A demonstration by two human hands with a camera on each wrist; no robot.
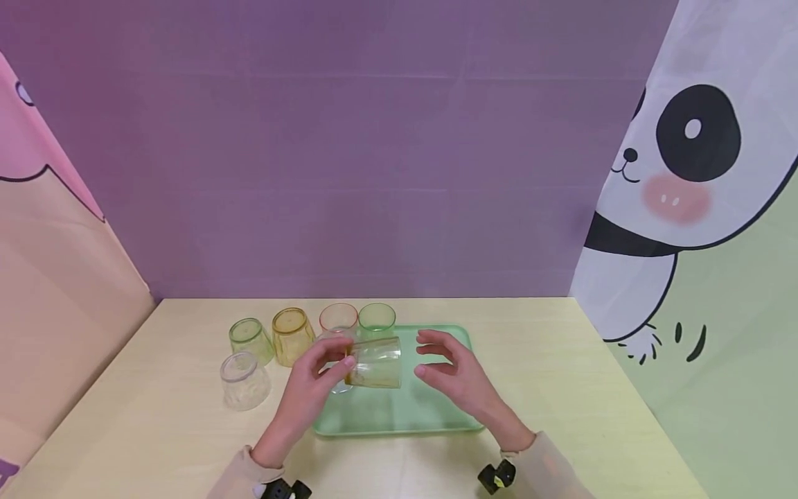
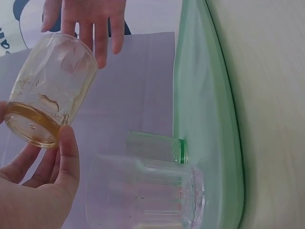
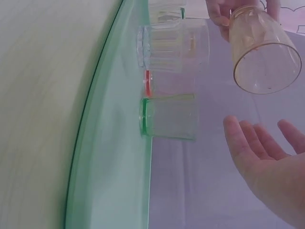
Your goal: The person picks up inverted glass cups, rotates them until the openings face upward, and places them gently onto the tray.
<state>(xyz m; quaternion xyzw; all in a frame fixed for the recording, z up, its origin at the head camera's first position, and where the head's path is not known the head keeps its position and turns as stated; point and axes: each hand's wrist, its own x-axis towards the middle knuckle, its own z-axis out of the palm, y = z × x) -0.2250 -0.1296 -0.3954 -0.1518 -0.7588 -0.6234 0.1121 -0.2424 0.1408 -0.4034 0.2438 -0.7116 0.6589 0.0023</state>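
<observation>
My left hand (image 1: 309, 388) pinches a pale amber drinking glass (image 1: 377, 364) around its base, holding it on its side above the tray. The mouth of that glass points right, towards my right hand (image 1: 460, 381). Fingers spread and bent, the right hand hovers a short way off the rim, touching nothing. Below, the green tray (image 1: 430, 416) bears a green-tinted glass (image 1: 377, 319), a red-tinted glass (image 1: 339, 317) and a clear glass (image 3: 174, 45), all upright. In the head view the clear one is mostly hidden behind the left hand and the held glass.
Left of the tray, a green glass (image 1: 251, 341), a yellow glass (image 1: 293, 337) and a clear glass (image 1: 245, 382) stand upside down on the light wooden table (image 1: 156, 409). A purple backdrop (image 1: 374, 152) rises behind the table's far edge.
</observation>
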